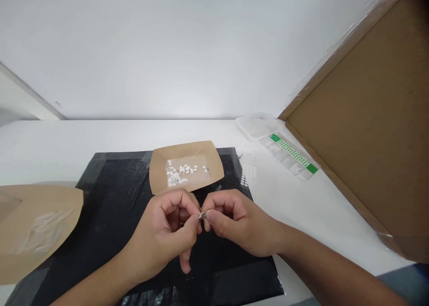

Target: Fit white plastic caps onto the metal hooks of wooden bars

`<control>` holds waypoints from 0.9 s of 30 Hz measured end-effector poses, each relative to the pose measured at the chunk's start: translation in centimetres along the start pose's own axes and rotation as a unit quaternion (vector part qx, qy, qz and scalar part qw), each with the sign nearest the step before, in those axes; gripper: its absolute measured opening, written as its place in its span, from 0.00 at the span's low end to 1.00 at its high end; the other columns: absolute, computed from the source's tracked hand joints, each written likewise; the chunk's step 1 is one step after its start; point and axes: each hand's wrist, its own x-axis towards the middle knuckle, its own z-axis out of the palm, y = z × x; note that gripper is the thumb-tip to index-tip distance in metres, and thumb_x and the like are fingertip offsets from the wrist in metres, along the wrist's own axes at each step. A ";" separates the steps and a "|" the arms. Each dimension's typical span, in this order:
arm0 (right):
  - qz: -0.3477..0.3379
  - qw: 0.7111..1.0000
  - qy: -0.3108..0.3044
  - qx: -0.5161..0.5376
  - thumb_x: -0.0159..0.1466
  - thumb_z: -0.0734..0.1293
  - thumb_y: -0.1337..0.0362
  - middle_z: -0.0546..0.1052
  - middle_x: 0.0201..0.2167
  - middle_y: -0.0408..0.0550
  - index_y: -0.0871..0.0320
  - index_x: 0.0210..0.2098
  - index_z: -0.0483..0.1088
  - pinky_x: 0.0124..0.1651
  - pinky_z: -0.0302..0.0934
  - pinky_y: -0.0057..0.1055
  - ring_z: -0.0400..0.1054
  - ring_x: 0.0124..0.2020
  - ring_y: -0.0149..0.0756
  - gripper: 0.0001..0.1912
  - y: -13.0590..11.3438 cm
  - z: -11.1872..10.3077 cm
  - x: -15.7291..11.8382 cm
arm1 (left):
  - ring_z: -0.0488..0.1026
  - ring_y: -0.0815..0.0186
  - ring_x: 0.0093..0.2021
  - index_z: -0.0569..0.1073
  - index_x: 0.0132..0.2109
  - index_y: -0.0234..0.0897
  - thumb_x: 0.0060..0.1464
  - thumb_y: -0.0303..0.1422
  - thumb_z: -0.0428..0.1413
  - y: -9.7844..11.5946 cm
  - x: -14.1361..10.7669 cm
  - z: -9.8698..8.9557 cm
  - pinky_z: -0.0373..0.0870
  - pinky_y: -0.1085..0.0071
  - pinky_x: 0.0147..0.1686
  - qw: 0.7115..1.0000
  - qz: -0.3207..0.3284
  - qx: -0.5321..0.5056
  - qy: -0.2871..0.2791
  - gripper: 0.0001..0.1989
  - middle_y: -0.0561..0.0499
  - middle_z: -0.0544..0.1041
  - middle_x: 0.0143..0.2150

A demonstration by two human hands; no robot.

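A small silvery piece (202, 215) is sitting between the fingertips near the middle of the frame, slightly below centre, and is hanging above a black mat (110, 227). The left hand (172, 225) is pinching it from the left between thumb and forefinger, while the right hand (234, 221) is pinching its other end the same way; the fingers are hiding most of its shape.

Just beyond the hands, at the centre of the frame, a brown paper tray (157, 172) is resting on the mat, and small white oval pieces (174, 179) are lying scattered on a clear sheet (202, 178) inside it. At the lower left, a second brown tray (72, 198) is holding crinkled clear plastic (45, 230). Right of centre, rows of white ovals (249, 171) are lying on the white table (43, 145), near a translucent lid-like container (256, 127) and a clear case with a green-and-white strip (293, 153). A cardboard panel (368, 118) is filling the right edge.
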 end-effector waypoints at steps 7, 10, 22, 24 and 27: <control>-0.032 0.997 0.056 -0.049 0.70 0.68 0.59 0.64 0.23 0.36 0.59 0.32 0.70 0.25 0.47 0.23 0.51 0.24 0.26 0.12 0.0 0.4 0.0 | 0.74 0.73 0.20 0.75 0.45 0.35 0.64 0.32 0.63 -0.4 -0.3 0.2 0.79 0.77 0.14 0.995 0.062 0.060 0.044 0.06 0.53 0.75 0.34; -0.040 0.993 0.082 -0.071 0.70 0.67 0.60 0.66 0.24 0.38 0.58 0.33 0.70 0.26 0.49 0.24 0.53 0.24 0.27 0.11 0.2 0.5 -0.1 | 0.75 0.73 0.21 0.77 0.46 0.36 0.64 0.29 0.63 -0.4 -0.2 0.3 0.79 0.77 0.13 0.988 0.115 0.085 0.049 0.05 0.53 0.73 0.37; -0.080 0.977 0.135 -0.141 0.68 0.68 0.66 0.64 0.23 0.35 0.57 0.32 0.68 0.25 0.49 0.23 0.53 0.23 0.26 0.08 0.8 0.7 -0.4 | 0.75 0.77 0.19 0.83 0.43 0.40 0.62 0.25 0.64 0.7 0.2 0.1 0.73 0.83 0.17 0.933 0.227 0.263 0.098 0.05 0.51 0.79 0.40; -0.078 0.979 0.134 -0.135 0.69 0.68 0.65 0.64 0.23 0.35 0.57 0.32 0.68 0.25 0.49 0.24 0.53 0.23 0.26 0.08 0.8 0.8 -0.5 | 0.76 0.77 0.18 0.84 0.43 0.39 0.63 0.26 0.64 0.8 0.2 0.1 0.72 0.83 0.17 0.940 0.221 0.242 0.094 0.05 0.51 0.79 0.40; -0.062 0.984 0.130 -0.110 0.70 0.68 0.62 0.64 0.23 0.36 0.57 0.32 0.69 0.25 0.49 0.24 0.53 0.23 0.27 0.10 0.7 0.9 -0.5 | 0.76 0.76 0.17 0.84 0.43 0.38 0.65 0.29 0.63 0.9 0.0 0.1 0.73 0.81 0.16 0.968 0.176 0.165 0.073 0.04 0.51 0.79 0.40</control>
